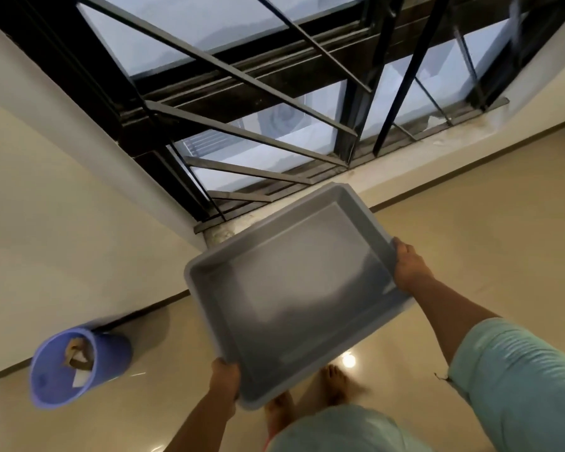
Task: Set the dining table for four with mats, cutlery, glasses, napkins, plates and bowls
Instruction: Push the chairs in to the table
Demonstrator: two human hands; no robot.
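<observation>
Your grey tub (294, 288) is rectangular, shallow and bare inside; its long axis runs from your left hand (225, 380) up towards your right hand (408, 269); both sets of fingers curl round its rim, above the floor (470, 223).

Blue plastic waste bin (79, 363) with paper scraps inside, lower left, against cream wall (46, 207). Black-framed barred window (242, 93) across top. Glossy beige tiled floor (470, 223) at right.
</observation>
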